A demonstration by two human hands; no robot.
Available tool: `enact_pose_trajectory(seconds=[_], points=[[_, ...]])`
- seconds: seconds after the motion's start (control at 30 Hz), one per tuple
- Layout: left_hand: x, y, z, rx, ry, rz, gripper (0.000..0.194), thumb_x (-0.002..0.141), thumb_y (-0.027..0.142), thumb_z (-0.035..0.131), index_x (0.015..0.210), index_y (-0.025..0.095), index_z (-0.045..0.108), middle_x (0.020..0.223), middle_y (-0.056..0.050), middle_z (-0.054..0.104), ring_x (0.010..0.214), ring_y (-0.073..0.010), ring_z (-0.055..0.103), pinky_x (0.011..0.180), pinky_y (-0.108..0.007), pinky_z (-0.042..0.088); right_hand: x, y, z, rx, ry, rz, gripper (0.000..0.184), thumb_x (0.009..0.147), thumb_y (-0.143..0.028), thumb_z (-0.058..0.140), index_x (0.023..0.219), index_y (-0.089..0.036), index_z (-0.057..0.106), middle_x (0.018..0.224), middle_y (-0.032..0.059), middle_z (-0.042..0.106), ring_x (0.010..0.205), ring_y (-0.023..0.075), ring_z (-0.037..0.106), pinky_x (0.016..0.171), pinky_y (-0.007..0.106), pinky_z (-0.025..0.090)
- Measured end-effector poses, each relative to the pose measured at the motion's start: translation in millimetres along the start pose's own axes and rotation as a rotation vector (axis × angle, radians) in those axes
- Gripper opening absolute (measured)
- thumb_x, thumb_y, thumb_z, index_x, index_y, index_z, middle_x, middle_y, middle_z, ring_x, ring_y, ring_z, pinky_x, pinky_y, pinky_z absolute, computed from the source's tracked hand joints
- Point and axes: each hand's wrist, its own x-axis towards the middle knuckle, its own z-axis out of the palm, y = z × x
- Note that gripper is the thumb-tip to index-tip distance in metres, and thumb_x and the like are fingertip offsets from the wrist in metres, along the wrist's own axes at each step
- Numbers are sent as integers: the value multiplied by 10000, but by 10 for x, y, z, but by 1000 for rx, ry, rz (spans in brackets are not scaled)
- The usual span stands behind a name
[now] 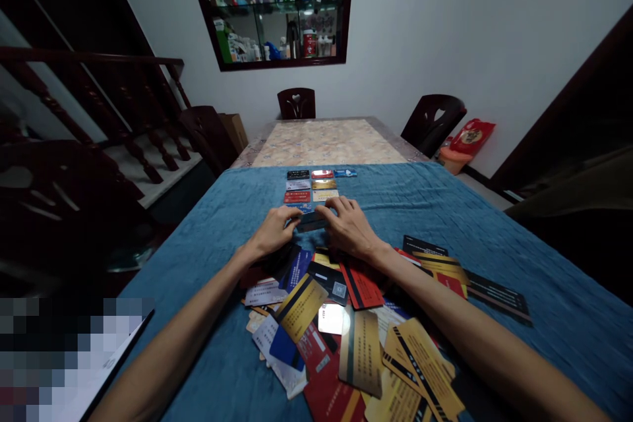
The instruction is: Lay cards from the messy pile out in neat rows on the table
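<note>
From the head view, seven bank-style cards stand in neat rows just beyond the hands: a black card, a red-and-white card and a blue card farthest off, then a silvery card beside a gold card, and nearest a red card beside a cream card. By the look of it, only this small share is laid out; far more lie loose in a heap on the near side of the hands, overlapping at all angles.

The left hand pinches the left end of a dark grey piece, and the right hand, fingers bent, pinches its right end. A bright blue face shows at its far edge; whether this is one card or a stack, I cannot tell.

The cards are thin, stiff rectangles with rounded corners, many glossy, some with dark stripes. Beneath the hands, a soft, creased blue cloth covers the desk, whose smooth mottled top shows well beyond them.
</note>
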Motion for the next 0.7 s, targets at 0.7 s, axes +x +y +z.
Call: enact_pose_trajectory(seconds=[0.7], points=[[91, 141, 170, 150, -30, 156, 587, 844, 196, 587, 1406, 155, 422, 1232, -145, 568, 1156, -284, 566, 1017, -463, 486, -3, 343, -245, 12, -116, 12, 413, 790, -221, 692, 1184, -147, 596, 1123, 142, 587, 1012, 278, 441, 782, 352, 389]])
